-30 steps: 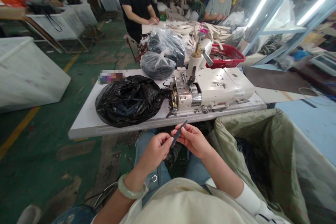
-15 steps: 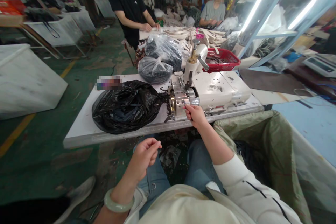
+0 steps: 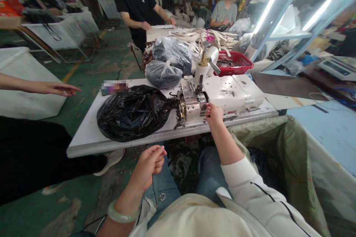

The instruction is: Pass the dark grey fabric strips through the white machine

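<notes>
Head camera view, a seated worker at a leather strip machine: the right hand [image 3: 214, 115] reaches forward, wrist raised, fingers bunched against the front of the machine's chrome feed head [image 3: 191, 105]. Whether those fingers pinch anything cannot be told; the fingertips are hidden. The left hand [image 3: 148, 163] hangs curled above the denim-clad lap, thumb and fingertips drawn together with nothing visible between them, a pale jade bangle [image 3: 122, 214] on the wrist.

The cream-painted cast skiving machine [image 3: 230, 94] stands on a white folding table [image 3: 116, 145]. Left of the machine, touching its head, lies a glossy, crumpled black plastic bag [image 3: 133, 113]. Behind the machine sit two knotted clear plastic bags [image 3: 167, 63] of dark strips, a red plastic basket [image 3: 233, 63] and a heap of pale leather strips [image 3: 200, 36]. Below and right of the machine sags an open green woven sack [image 3: 267, 133]. Far left of the machine, a co-worker's hand [image 3: 57, 89] stretches out, fingers extended.
</notes>
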A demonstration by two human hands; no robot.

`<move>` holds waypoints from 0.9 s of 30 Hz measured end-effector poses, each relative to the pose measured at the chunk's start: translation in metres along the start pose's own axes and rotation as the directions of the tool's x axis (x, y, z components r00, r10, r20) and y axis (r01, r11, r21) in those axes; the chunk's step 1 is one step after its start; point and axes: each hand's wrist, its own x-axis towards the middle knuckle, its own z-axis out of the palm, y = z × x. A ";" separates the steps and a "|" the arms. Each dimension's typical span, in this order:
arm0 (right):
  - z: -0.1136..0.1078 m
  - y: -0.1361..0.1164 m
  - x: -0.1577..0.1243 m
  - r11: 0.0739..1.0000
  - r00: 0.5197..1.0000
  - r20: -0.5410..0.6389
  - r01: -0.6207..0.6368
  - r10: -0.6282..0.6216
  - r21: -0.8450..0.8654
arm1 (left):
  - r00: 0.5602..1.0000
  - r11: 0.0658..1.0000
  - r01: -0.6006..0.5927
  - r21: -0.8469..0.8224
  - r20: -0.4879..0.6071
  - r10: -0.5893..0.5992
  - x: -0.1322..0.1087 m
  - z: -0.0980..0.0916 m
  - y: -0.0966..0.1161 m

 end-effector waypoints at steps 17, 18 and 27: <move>-0.080 0.045 -0.169 0.880 0.512 0.717 -0.253 0.474 -0.401 | 0.939 0.850 -0.166 -0.500 0.184 0.291 0.004 0.053 0.015; -0.069 0.053 -0.178 0.877 0.463 0.745 -0.252 0.480 -0.409 | 0.928 0.848 -0.217 -0.483 0.167 0.333 0.002 0.052 0.014; -0.062 0.043 -0.155 0.477 0.483 0.874 0.782 -0.055 -0.402 | 0.978 0.925 -0.205 0.318 0.109 0.179 0.007 -0.001 -0.004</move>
